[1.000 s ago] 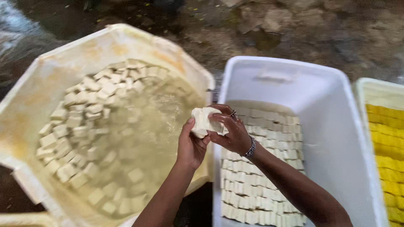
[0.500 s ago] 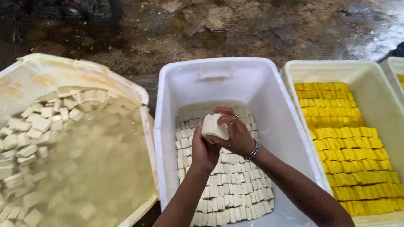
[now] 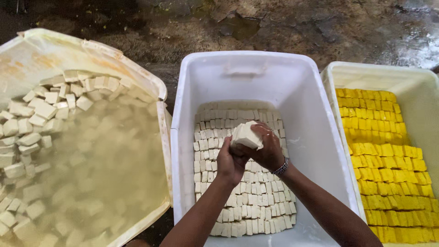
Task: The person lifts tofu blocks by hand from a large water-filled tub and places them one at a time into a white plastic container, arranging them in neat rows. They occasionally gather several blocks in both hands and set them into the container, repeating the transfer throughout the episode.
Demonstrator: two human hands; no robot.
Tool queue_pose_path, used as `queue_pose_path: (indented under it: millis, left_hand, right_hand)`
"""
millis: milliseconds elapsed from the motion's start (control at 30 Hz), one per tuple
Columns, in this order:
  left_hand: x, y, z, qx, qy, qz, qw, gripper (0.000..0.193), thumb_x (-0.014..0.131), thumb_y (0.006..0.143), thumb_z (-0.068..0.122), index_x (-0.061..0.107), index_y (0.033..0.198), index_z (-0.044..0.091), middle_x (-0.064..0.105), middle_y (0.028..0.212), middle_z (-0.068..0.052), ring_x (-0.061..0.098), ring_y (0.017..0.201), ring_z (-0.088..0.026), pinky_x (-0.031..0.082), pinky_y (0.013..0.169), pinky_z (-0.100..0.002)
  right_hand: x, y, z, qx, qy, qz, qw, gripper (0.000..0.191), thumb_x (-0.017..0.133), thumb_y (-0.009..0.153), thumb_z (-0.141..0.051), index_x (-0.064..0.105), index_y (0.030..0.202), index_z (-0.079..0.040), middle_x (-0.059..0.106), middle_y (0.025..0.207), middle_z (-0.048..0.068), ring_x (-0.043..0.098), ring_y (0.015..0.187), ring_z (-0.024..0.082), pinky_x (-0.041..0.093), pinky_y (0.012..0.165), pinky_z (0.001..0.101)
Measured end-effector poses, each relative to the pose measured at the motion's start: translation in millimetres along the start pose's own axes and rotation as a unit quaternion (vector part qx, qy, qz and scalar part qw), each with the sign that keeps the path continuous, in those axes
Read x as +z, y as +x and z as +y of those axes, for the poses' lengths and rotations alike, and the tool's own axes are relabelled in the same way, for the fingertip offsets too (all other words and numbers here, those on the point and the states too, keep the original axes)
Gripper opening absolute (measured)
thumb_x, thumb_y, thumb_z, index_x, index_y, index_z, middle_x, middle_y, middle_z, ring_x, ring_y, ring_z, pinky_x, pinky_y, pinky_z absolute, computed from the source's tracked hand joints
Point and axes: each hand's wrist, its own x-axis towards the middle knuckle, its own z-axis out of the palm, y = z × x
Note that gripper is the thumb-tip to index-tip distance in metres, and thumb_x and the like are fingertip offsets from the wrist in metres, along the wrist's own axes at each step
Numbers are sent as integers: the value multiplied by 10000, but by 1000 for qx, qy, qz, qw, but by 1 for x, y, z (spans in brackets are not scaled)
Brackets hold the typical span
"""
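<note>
Both of my hands hold a small stack of white tofu blocks [image 3: 246,135] over the middle white tub [image 3: 315,137]. My left hand [image 3: 230,162] cups the stack from below and the left. On the right side of the stack my right hand [image 3: 269,148], with a metal bracelet on its wrist, wraps around it. Beneath them, the tub's floor is lined with tight rows of white tofu blocks [image 3: 242,201].
At the left, a big cream tub [image 3: 114,59] holds cloudy water with several loose white tofu blocks [image 3: 41,114] floating in it. A tub at the right [image 3: 411,77] is packed with rows of yellow tofu blocks [image 3: 388,160]. Wet, dark ground lies beyond the tubs.
My hands carried the tofu stack from above the left tub's edge to the middle of the white tub and lowered it toward the rows. The view shifted right.
</note>
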Motion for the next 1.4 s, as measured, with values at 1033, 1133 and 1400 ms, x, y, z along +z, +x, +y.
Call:
queue_pose_path:
  millis: [1033, 1133, 1400]
  left_hand:
    - [10, 54, 21, 87, 523, 146, 835, 758, 464, 997, 449, 172, 1599, 93, 293, 1637, -149, 446, 1417, -313, 366, 1149, -455]
    - [21, 54, 40, 182, 614, 139, 755, 741, 514, 969, 401, 268, 1576, 54, 345, 1634, -179, 491, 1403, -337, 423, 1113, -468]
    - [20, 68, 54, 179, 683, 107, 700, 675, 547, 946, 330, 380, 1520, 16, 424, 1564, -225, 615, 1281, -334, 514, 1035, -465]
  right_hand:
    - [63, -17, 183, 426, 229, -142, 864, 940, 896, 739, -193, 248, 1420, -224, 557, 1318, 203, 688, 1125, 346, 643, 772, 410]
    - [56, 13, 275, 262, 190, -113, 939, 845, 827, 713, -95, 323, 1389, -148, 543, 1328, 216, 644, 1115, 347, 684, 797, 353]
    - [68, 49, 407, 169, -308, -606, 713, 632, 523, 1003, -66, 351, 1566, -295, 529, 1424, 178, 699, 1099, 330, 627, 865, 425]
